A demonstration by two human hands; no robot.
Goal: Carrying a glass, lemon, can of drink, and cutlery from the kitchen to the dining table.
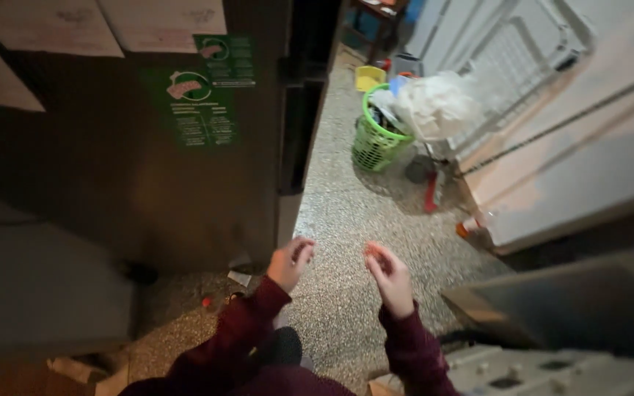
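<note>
Nearest us: dark red sleeves [243,330], both our hands raised over speckled floor [346,213]. Left hand [290,262] loosely curled, holds nothing we can see. Right hand [389,277] half open, fingers bent, empty; small reddish blur at fingertips, cannot tell what. Risk, as we judge: dim light, scraps [240,279] by feet, slip or trip. Green basket [374,139] stands well ahead, upright, stuffed, white plastic bag [434,103] bulging on top.
</note>
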